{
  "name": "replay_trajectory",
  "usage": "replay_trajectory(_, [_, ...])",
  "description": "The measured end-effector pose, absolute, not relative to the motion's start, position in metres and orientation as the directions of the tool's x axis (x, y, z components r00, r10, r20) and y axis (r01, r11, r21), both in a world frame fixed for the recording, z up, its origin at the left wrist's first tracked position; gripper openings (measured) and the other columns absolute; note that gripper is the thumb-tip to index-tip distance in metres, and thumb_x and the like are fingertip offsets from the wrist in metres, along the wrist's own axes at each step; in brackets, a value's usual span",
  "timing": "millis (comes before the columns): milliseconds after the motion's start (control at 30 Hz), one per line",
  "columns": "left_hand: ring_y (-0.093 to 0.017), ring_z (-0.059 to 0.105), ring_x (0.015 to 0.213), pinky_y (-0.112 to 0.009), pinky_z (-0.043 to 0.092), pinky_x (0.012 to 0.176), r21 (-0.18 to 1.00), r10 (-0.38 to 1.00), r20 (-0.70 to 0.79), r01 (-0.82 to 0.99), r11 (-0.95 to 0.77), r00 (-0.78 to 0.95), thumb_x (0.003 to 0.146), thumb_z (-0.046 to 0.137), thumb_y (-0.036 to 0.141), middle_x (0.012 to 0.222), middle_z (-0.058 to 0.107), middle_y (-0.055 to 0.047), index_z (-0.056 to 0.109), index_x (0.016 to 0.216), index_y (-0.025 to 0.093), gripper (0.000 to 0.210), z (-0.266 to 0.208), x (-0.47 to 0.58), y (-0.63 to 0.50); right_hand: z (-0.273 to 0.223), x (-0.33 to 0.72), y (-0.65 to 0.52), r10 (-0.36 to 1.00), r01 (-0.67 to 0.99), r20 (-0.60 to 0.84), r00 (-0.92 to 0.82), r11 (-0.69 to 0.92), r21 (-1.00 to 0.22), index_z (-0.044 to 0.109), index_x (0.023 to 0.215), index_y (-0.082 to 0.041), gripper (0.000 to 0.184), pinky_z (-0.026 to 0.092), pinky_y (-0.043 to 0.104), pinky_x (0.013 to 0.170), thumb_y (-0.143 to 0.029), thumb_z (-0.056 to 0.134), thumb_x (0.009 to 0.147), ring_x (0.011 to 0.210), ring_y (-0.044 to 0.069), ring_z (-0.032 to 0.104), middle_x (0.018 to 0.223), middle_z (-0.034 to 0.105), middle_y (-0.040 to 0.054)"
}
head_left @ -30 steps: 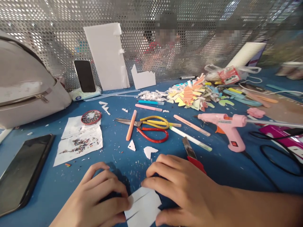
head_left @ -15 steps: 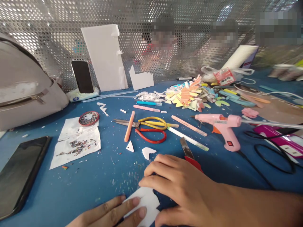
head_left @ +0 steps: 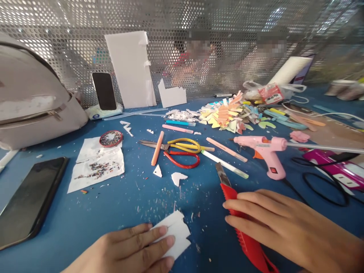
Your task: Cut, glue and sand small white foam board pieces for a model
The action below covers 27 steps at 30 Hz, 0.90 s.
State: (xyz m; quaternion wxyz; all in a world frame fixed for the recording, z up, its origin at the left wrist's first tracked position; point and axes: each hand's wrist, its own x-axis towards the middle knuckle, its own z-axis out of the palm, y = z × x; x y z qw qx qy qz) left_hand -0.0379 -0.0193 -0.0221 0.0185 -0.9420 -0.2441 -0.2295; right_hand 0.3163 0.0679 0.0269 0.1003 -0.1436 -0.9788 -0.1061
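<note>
- While the left hand lay flat on the white card, the right hand was over the red knife.
- Left grip: fingers laid out straight, slightly apart, pressing from above; no pinch seen.
- Right grip: fingers bent across the handle; thumb out of sight, so I could not tell if they had closed underneath.
- Card: near edge of the table, partly under the left fingers, right side jagged and uncovered.
- Knife lay to the card's right, well apart from it, blade pointing away from the wearer.
- Step, as judged: card steadied, knife being taken up or set down; direction unclear from this moment.
- Next move, if a cut, would call for a firm handle grip and left fingertips clear of the edge.
- Changed from 0.5 s earlier: right hand off the card's right side and farther right; knife handle, mostly hidden then, now showed. Left hand flat in both.
- Beyond: 2 scraps, scissors, glue gun.
</note>
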Motion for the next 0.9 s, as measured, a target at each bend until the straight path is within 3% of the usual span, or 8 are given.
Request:
replay_trajectory(167, [-0.015,0.053,0.134,-0.029,0.040,0.115,0.004,0.483,0.350,0.514,-0.858,0.803,0.107,0.027,0.017,0.142,0.058,0.001,0.063,0.131,0.020,0.043,-0.010,-0.032,-0.028,0.038,0.311,0.063,0.130,0.211,0.331,-0.935,0.952,0.222,0.069,0.097,-0.021,0.038,0.056,0.030,0.074,-0.008,0.034,0.102,0.083,0.017,0.069,0.101,0.076,0.0033])
replay_trajectory(300, [-0.017,0.051,0.135,-0.031,0.044,0.113,-0.081,0.499,0.244,0.530,-0.844,0.832,0.107,0.018,0.017,0.145,0.055,0.000,0.062,0.132,0.019,0.050,0.005,-0.031,-0.034,0.036,0.298,0.040,0.310,0.354,0.475,-0.824,0.935,0.004,0.067,0.094,-0.025,0.030,0.059,0.028,0.082,-0.008,0.043,0.094,0.088,0.018,0.071,0.101,0.074,0.0031])
replay_trajectory(367, [-0.018,0.052,0.135,-0.032,0.047,0.111,-0.072,0.500,0.237,0.528,-0.846,0.833,0.107,0.016,0.016,0.145,0.055,0.000,0.061,0.133,0.018,0.052,0.004,-0.031,-0.035,0.033,0.289,0.027,0.394,0.387,0.451,-0.801,0.915,-0.111,0.068,0.093,-0.027,0.030,0.059,0.026,0.086,-0.010,0.043,0.093,0.092,0.018,0.072,0.104,0.075,0.0025])
replay_trajectory(533, [-0.018,0.056,0.133,-0.032,0.048,0.111,0.045,0.477,0.356,0.496,-0.867,0.803,0.108,0.024,0.017,0.139,0.062,-0.004,0.062,0.130,0.015,0.044,-0.005,-0.030,-0.028,0.026,0.274,0.008,0.452,0.374,0.442,-0.774,0.891,-0.256,0.062,0.083,-0.025,0.020,0.056,0.018,0.090,-0.009,0.049,0.087,0.089,0.013,0.073,0.108,0.074,0.0000])
replay_trajectory(633, [-0.015,0.068,0.115,-0.024,0.057,0.096,0.167,0.538,0.462,0.527,-0.833,0.705,0.108,0.026,0.021,0.127,0.070,-0.005,0.065,0.126,0.021,0.044,0.004,-0.027,-0.023,0.022,0.271,0.007,0.461,0.333,0.463,-0.757,0.882,-0.333,0.058,0.099,-0.024,0.025,0.055,0.020,0.093,-0.006,0.051,0.083,0.097,0.015,0.071,0.109,0.073,0.0032])
replay_trajectory(700, [-0.016,0.073,0.102,-0.022,0.061,0.081,0.202,0.562,0.406,0.529,-0.824,0.721,0.108,0.025,0.025,0.119,0.072,-0.006,0.067,0.124,0.022,0.045,0.013,-0.027,-0.021,0.020,0.269,0.009,0.476,0.291,0.474,-0.741,0.864,-0.411,0.055,0.110,-0.023,0.035,0.056,0.023,0.091,-0.005,0.051,0.080,0.098,0.017,0.070,0.106,0.071,0.0063])
replay_trajectory(767, [-0.020,0.072,0.105,-0.025,0.061,0.080,0.220,0.538,0.313,0.492,-0.843,0.783,0.107,0.025,0.028,0.120,0.071,-0.009,0.065,0.126,0.019,0.046,0.021,-0.029,-0.021,0.018,0.266,0.011,0.496,0.265,0.460,-0.736,0.837,-0.479,0.052,0.113,-0.021,0.038,0.058,0.025,0.086,-0.006,0.051,0.078,0.096,0.019,0.069,0.102,0.068,0.0084])
replay_trajectory(900, [-0.020,0.066,0.116,-0.026,0.056,0.095,0.288,0.528,0.367,0.446,-0.847,0.766,0.107,0.017,0.035,0.120,0.071,-0.010,0.061,0.129,0.015,0.053,0.023,-0.034,-0.021,0.015,0.264,0.014,0.519,0.268,0.467,-0.716,0.822,-0.502,0.052,0.108,-0.021,0.031,0.059,0.025,0.079,-0.009,0.051,0.079,0.092,0.021,0.069,0.101,0.067,0.0095])
